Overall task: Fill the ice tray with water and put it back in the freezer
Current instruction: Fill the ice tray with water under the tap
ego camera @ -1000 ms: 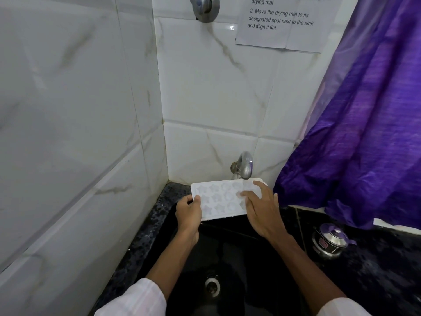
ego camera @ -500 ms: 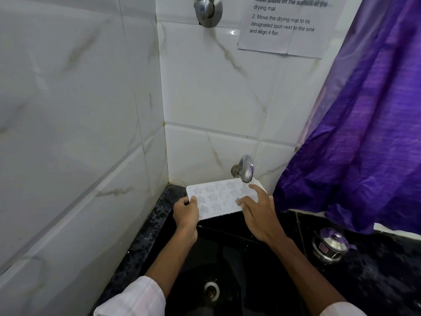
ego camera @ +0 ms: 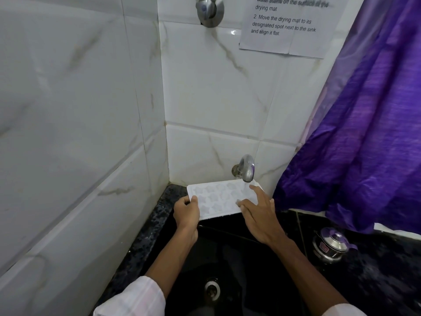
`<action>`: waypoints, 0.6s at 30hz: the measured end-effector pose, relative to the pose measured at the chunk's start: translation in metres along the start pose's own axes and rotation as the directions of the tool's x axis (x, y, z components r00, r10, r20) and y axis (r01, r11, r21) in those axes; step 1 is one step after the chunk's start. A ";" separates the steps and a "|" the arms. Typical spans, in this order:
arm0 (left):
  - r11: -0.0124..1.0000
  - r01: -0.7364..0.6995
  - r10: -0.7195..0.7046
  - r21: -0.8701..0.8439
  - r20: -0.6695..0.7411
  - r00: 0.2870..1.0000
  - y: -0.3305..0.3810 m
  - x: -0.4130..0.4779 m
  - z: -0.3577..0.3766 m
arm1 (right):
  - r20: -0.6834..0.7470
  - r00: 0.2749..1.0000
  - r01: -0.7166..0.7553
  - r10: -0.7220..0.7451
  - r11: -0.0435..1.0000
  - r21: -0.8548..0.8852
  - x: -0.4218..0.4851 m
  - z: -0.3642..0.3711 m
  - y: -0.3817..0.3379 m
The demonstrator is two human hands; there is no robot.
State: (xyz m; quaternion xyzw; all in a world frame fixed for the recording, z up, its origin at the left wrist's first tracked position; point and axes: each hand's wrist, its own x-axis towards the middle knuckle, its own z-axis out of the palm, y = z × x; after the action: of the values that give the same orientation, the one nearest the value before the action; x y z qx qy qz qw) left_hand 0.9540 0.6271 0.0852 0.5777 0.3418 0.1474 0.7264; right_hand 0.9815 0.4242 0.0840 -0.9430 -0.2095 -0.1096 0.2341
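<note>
A white ice tray with star-shaped cells is held flat over the back of a black sink, just under a chrome tap on the tiled wall. My left hand grips the tray's left front corner, thumb on top. My right hand lies over the tray's right end with fingers spread and fairly straight on its top. I cannot tell whether water runs from the tap or stands in the cells.
White marble tiles close the left and back. A purple curtain hangs at the right over a dark counter with a small steel lidded pot. The sink drain lies below. A chrome knob and a paper note are higher up.
The tray has shifted slightly left and back under the tap. My right hand's fingers have spread wider across the tray's right end. My left hand keeps its grip.
</note>
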 end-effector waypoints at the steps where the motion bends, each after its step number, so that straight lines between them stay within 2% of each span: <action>1: 1.000 0.001 -0.001 0.000 0.002 1.000 0.000 0.000 -0.001 | 0.002 1.000 -0.005 0.005 1.000 -0.002 -0.001 -0.001 0.000; 4: 1.000 0.008 -0.008 0.000 0.001 1.000 -0.001 -0.001 -0.002 | -0.003 0.999 -0.036 0.036 0.999 0.024 -0.002 -0.003 -0.001; 9: 0.999 0.006 -0.006 0.035 0.005 1.000 -0.001 -0.004 -0.002 | -0.148 0.987 0.065 -0.063 0.998 0.006 -0.005 0.000 -0.003; 12: 0.998 -0.001 0.000 0.068 0.017 1.000 -0.003 -0.003 -0.006 | -0.190 0.980 0.062 -0.053 0.997 0.040 -0.010 0.002 -0.001; 14: 0.996 -0.002 0.000 0.093 0.023 1.000 -0.006 -0.001 -0.010 | -0.269 0.962 -0.023 0.052 0.994 0.109 -0.015 0.002 -0.001; 15: 0.994 -0.002 0.000 0.111 0.023 1.000 -0.008 -0.001 -0.012 | -0.299 0.941 -0.102 0.157 0.977 0.189 -0.017 0.001 -0.001; 18: 0.986 -0.014 0.010 0.164 0.025 1.000 -0.016 -0.003 -0.019 | -0.223 0.838 -0.369 0.498 0.818 0.441 -0.023 -0.002 0.005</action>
State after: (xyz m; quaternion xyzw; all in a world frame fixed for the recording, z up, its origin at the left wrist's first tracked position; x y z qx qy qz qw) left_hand 0.9367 0.6347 0.0688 0.6392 0.3408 0.1161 0.6796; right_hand 0.9630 0.4110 0.0761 -0.8699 0.0387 -0.1653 0.4631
